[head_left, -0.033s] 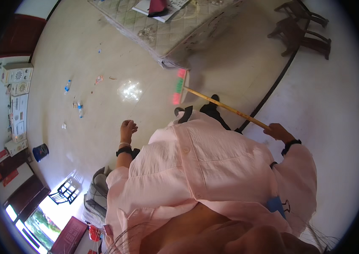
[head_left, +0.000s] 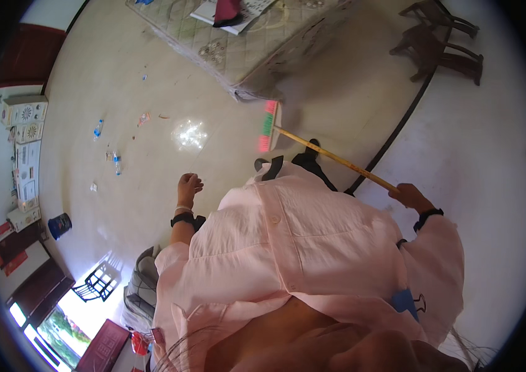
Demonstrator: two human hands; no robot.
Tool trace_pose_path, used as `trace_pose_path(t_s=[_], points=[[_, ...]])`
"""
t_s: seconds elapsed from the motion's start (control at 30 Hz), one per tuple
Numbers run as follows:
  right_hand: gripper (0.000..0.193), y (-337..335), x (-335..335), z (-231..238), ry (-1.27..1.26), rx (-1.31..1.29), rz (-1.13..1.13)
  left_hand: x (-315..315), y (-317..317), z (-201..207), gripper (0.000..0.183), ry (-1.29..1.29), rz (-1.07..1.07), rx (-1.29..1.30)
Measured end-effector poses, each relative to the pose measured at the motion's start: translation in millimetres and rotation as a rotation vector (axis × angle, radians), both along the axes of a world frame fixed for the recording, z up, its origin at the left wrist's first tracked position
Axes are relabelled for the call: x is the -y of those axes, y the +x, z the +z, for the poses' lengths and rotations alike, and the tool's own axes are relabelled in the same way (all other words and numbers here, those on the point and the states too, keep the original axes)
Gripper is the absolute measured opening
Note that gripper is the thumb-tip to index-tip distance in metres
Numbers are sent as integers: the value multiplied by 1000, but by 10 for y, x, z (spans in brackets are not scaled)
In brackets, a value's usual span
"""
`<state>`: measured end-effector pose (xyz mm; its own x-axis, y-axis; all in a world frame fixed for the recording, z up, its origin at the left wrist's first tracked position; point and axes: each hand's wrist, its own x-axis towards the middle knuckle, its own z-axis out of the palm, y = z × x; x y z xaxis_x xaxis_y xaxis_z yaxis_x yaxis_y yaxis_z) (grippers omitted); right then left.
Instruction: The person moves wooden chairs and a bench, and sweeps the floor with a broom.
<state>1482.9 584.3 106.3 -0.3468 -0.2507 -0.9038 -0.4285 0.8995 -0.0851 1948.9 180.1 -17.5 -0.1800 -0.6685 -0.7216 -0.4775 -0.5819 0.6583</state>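
My right hand (head_left: 412,196) is closed round the upper end of the broom's long yellow handle (head_left: 343,162). The handle slants down to the broom head (head_left: 268,126), whose pink and green bristles face left over the floor, close to a corner of the mattress (head_left: 232,68). My left hand (head_left: 189,186) hangs free on the left of my body, its fingers loosely curled and somewhat apart, with nothing seen in them. Two plastic bottles, one farther off (head_left: 98,128) and one nearer (head_left: 118,164), lie on the floor to the left among scraps of litter (head_left: 144,118).
Wooden chairs (head_left: 440,53) stand at the far right. Along the left wall are stacked cartons (head_left: 27,167) and a dark blue bucket (head_left: 59,226). A black chair (head_left: 97,282) and a grey padded seat (head_left: 143,282) are at lower left. Papers (head_left: 241,25) lie on the mattress.
The broom head has shifted slightly to the right, and my right hand has moved a little with the handle. My left hand looks the same.
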Motion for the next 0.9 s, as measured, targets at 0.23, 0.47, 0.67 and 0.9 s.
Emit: trace_pose_path(t_s=[0.23, 0.47, 0.67, 0.9], points=[[35, 4, -361, -95, -7, -38, -490, -191, -364, -296, 25, 68, -326, 129], [35, -575, -51, -1226, -359, 97, -894, -438, -535, 193, 26, 34, -415, 394], [35, -1250, 1387, -1704, -479, 86, -890, -485, -1368, 665, 22, -6, -438, 442], [34, -1026, -74, -2325, -405, 137, -699, -426, -2090, 335, 17, -43, -516, 193]])
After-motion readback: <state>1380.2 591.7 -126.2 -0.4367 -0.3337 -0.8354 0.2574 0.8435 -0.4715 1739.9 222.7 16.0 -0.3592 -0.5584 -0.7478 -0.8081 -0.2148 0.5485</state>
